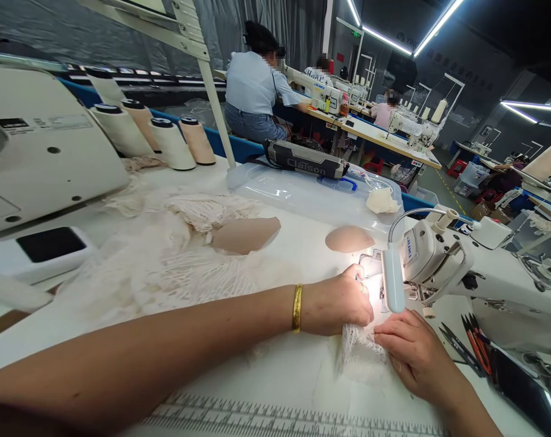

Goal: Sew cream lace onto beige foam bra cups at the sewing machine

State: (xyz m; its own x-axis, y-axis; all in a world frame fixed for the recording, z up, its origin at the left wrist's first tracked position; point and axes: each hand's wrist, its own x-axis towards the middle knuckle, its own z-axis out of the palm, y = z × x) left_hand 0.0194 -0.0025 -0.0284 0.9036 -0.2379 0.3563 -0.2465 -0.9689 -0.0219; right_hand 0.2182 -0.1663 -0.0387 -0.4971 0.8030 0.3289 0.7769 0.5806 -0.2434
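Note:
A strip of white lace fabric [360,355] lies under the lit head of a sewing machine [432,252]. My left hand [341,300], with a gold bracelet at the wrist, is closed, its curled fingers on the lace beside the needle area. From the right, my right hand [414,349] pinches the lace edge between thumb and fingers. A small lamp [392,282] on a bendable neck hangs just above both hands and hides the needle. More white lace [166,267] is heaped to the left, next to two beige fabric pieces [248,235].
Thread cones [173,144] and another machine [48,145] stand at the left. Behind lies a clear plastic lid [280,194] bearing a black speaker [305,159]. Thread snips [462,349] and a phone [525,388] lie at right, a ruler [275,419] along the front. Co-workers sit farther back.

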